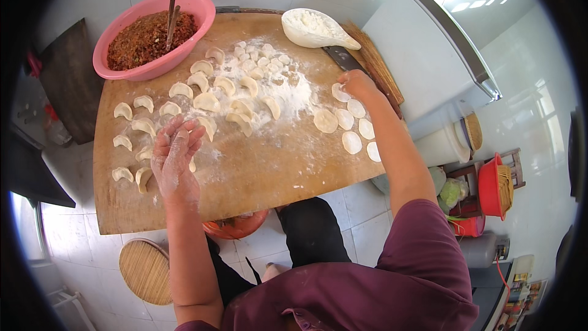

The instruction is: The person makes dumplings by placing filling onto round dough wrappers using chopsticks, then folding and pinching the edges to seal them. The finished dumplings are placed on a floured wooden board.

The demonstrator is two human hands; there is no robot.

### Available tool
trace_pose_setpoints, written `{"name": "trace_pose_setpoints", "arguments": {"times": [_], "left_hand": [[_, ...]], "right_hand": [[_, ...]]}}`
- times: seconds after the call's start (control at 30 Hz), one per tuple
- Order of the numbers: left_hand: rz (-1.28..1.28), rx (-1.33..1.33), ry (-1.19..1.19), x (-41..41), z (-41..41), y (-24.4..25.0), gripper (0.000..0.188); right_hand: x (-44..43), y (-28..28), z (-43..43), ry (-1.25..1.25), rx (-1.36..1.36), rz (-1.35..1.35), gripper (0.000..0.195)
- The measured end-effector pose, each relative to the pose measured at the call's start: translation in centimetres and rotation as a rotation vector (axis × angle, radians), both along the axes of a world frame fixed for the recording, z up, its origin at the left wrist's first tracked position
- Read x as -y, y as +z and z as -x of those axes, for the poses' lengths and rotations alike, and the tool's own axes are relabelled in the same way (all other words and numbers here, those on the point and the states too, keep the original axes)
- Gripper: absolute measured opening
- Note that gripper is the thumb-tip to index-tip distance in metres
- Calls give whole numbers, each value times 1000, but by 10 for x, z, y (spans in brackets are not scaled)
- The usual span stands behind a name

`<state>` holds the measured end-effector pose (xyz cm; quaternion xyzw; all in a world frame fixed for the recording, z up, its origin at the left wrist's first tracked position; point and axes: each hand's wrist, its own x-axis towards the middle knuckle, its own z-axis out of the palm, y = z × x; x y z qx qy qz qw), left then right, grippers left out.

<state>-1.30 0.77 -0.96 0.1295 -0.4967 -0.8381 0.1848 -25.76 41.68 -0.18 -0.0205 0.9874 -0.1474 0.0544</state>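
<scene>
My left hand (177, 158), dusted with flour, is raised palm up over the folded dumplings (206, 101) on the left of the wooden board (257, 170). Its fingers are slightly curled, and no object shows in it. At the board's right side, my right hand (357, 84) reaches down at the edge of a round dough wrapper (340, 92); its fingertips are partly hidden, so a grip cannot be told. Several more flat wrappers (352, 142) lie beside that forearm. Small dough pieces (264, 61) sit in loose flour (291, 94) near the board's far middle.
A pink basin (206, 23) of filling with utensils standing in it rests at the far left. A scoop of flour (317, 30), a dark cleaver blade (344, 59) and a straw brush (374, 64) line the far right. Beyond stands a white appliance (427, 51). A woven tray (144, 271) is below left.
</scene>
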Motion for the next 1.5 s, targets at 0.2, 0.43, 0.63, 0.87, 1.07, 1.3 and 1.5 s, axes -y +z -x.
{"name": "trace_pose_setpoints", "arguments": {"times": [0.2,0.43,0.63,0.87,1.07,1.3,1.5], "left_hand": [[-38,-86,29,-6,1,8,36],[-140,-77,-283,-29,-6,6,37],[-956,-78,-518,-32,3,2,51],[-787,-90,-206,-18,-1,10,44],[-845,-50,-149,-19,-4,22,39],[-770,-27,-246,-11,-8,19,72],[-701,43,-262,-12,-9,18,65]], "right_hand": [[-8,22,-4,166,-130,-104,21],[118,105,-103,219,33,415,16],[217,97,-132,572,258,652,26],[307,73,-51,495,-306,637,50],[386,102,9,472,29,670,47],[376,173,29,619,89,668,31],[360,173,59,564,93,475,29]]}}
